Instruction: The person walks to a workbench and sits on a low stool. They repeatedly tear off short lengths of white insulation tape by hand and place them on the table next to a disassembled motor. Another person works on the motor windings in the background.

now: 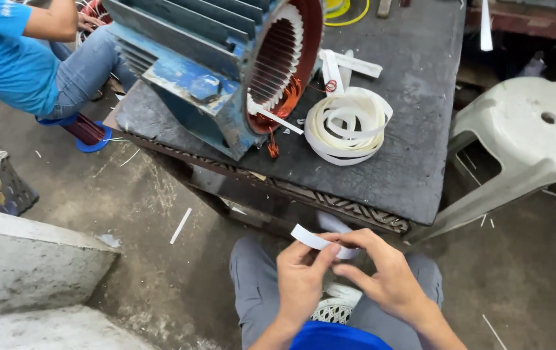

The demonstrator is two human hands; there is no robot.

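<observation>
1. Head view, counted from the left: one co-worker in a blue shirt and jeans (25,58), one blue finned motor housing with copper windings (226,65), one loose coil of white paper strip (348,123) on one dark worn workbench (414,162), and one white plastic stool (524,142).
2. The co-worker is cut off by the frame; the stool's far side too.
3. The left hand (301,275) and right hand (382,269) meet above the knees, fingertips pinched together on one short white paper strip (310,238), which sticks out up-left of the left thumb.
</observation>
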